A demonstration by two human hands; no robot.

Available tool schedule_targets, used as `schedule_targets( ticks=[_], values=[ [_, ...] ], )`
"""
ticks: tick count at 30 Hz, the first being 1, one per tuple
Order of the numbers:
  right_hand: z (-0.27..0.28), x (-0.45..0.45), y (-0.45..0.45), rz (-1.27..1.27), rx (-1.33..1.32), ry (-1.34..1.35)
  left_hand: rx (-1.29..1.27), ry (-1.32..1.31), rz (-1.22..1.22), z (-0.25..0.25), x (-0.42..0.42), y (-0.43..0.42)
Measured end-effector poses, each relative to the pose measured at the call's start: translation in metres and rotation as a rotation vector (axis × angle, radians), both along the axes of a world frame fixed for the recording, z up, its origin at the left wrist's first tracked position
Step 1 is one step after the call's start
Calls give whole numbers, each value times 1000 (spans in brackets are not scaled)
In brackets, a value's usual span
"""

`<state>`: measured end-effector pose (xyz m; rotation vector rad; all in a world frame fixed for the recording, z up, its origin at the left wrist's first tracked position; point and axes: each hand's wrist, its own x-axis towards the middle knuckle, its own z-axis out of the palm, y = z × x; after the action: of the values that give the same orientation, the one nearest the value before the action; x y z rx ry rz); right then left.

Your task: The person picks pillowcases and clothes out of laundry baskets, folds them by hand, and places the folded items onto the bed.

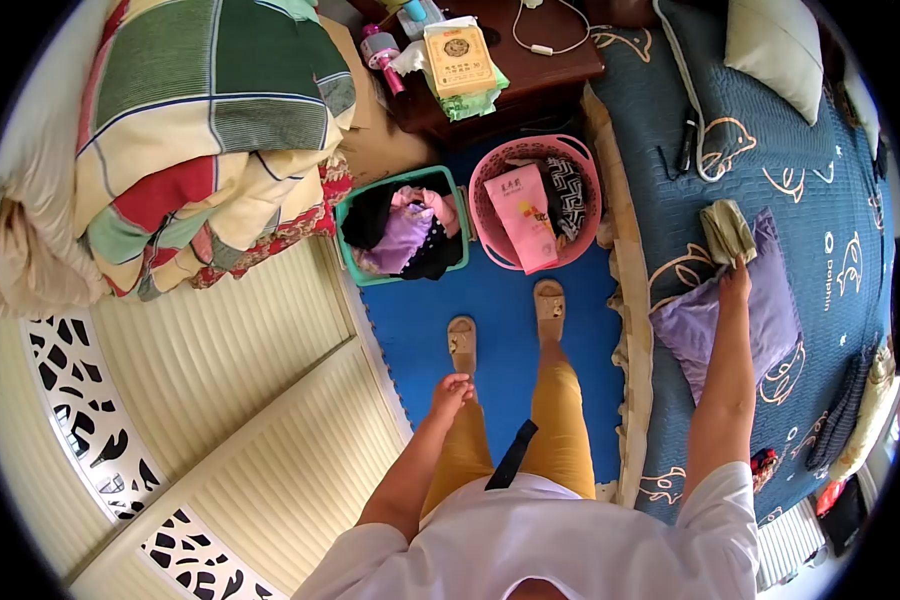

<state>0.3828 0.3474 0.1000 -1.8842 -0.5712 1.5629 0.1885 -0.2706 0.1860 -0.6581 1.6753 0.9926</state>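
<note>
My right hand reaches over the bed and grips the near edge of a folded olive-green cloth. That cloth lies partly over a purple satin cushion cover, which is spread flat on the bed; my forearm crosses it. My left hand hangs in front of my legs with its fingers curled together, and nothing shows in it. Beyond my feet stand a pink basket and a green basket. Dark cloth and a pink printed packet sit in the pink one; purple, pink and black clothes fill the green one.
To the right is the bed with a dark blue quilt and a pale pillow. A brown nightstand holds a tissue pack and a pink microphone. Checked blankets are piled at left above cream cabinet doors.
</note>
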Motion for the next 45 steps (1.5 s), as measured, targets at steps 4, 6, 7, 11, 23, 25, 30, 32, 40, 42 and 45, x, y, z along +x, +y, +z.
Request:
schedule_targets(
  ticks=[4,6,7,11,23,25,30,32,40,42,45],
  values=[
    [-13,-13,-66,367,654,-690,50,15,-8,-26,-11,-5],
    [-18,-17,-114,587,795,-752,-16,3,-131,-40,-25,-1],
    [-14,-18,-133,747,865,-802,-10,-10,-140,-46,-34,1],
    [26,-45,-163,1164,936,-993,45,71,-164,-60,-69,13],
    [-19,-54,-111,1576,512,-1206,-77,240,-351,-171,-44,12],
    [-22,-55,-121,1471,584,-1223,-94,424,-479,-198,-62,25],
    [-26,-59,-123,1444,619,-1209,-416,822,-1049,-241,-144,92],
    [-35,-53,-122,1449,699,-1237,-525,888,-1186,-263,-167,114],
    [-42,-48,-126,1465,799,-1292,-611,745,-1090,-286,-181,124],
    [-47,-46,-123,1466,833,-1297,-604,782,-1134,-284,-170,112],
    [-48,-45,-122,1477,886,-1307,-516,739,-1207,-276,-128,72]
  ],
)
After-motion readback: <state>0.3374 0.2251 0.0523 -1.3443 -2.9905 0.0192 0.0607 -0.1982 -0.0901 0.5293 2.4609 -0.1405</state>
